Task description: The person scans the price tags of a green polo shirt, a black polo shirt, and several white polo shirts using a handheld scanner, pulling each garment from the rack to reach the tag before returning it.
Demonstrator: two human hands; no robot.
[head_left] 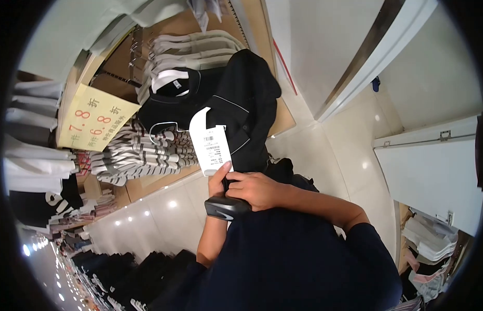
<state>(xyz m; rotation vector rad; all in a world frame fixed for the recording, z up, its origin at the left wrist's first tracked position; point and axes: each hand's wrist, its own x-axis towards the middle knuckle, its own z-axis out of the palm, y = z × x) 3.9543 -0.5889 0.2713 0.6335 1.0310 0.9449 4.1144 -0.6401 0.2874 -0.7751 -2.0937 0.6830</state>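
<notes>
My left hand [217,181] is closed, its thumb pressed on the lower end of a white printed tag [213,147] with barcodes and small text. Behind the tag hangs a black garment [252,109] with thin light piping and a button, pulled out from the rack. Close beside the left hand, my right hand [254,189] has its fingers curled around the dark handle of what looks like a barcode scanner [227,208]. The scanner's rounded black head lies over my left wrist. Part of its handle is hidden by my fingers.
A black top on a white hanger [169,78] and several pale garments [200,49] hang behind. A yellow discount sign [93,119] stands at the left above striped clothes [143,155]. White cabinet doors [433,171] are on the right, above glossy floor tiles [350,140].
</notes>
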